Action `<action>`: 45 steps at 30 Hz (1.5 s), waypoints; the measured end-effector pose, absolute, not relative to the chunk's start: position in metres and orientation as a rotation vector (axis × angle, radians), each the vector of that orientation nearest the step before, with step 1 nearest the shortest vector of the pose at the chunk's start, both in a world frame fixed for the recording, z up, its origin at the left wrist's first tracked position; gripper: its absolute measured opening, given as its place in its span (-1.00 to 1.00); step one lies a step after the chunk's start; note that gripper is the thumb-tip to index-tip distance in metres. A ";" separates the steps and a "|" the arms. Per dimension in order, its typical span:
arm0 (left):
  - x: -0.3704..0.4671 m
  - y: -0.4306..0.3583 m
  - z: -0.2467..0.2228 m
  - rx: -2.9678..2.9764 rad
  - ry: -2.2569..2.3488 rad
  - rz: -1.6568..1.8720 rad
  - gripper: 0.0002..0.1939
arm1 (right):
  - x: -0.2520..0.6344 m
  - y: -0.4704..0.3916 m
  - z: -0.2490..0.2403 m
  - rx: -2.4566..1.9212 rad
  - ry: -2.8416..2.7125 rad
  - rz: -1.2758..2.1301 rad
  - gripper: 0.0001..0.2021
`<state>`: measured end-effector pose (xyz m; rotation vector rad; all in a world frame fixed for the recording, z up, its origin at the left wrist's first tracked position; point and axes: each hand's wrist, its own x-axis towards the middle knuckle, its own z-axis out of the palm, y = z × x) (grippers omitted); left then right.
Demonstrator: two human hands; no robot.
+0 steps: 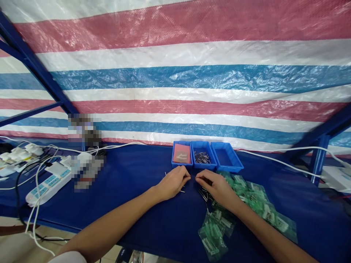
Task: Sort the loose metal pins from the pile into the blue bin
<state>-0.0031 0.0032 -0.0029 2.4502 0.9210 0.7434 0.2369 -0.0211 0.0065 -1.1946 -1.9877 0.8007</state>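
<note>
My left hand is above the blue table, its thumb and fingertips pinched together; whatever they hold is hidden. Thin white sticks show around it on the tabletop. Facing it across a small gap, my right hand is also pinched, and I cannot make out anything between its fingertips. Dark, thin metal rods lie in a loose pile under the right hand. Small clear plastic bags with green contents and white strips spread to its right, with more such bags nearer the table's front edge.
Beyond my hands stand three blue bins: one with a pink card, one with dark rods, and a third bin at right. A white power strip and cables lie left. A striped tarp hangs behind the table.
</note>
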 end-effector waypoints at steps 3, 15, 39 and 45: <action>-0.003 0.004 -0.004 2.457 0.904 0.764 -0.91 | 0.237 -0.021 0.007 -1.210 -2.019 0.769 -0.75; -0.005 0.003 -0.003 2.501 0.800 0.806 -0.82 | 0.238 -0.018 -0.003 -1.221 -2.046 0.698 -0.85; -0.003 0.000 0.001 2.533 0.927 0.698 -0.79 | 0.240 -0.020 0.003 -1.326 -1.826 0.774 -0.71; -0.002 0.002 0.000 2.652 0.949 0.607 -0.85 | 0.245 -0.015 -0.006 -1.309 -1.598 0.819 -0.53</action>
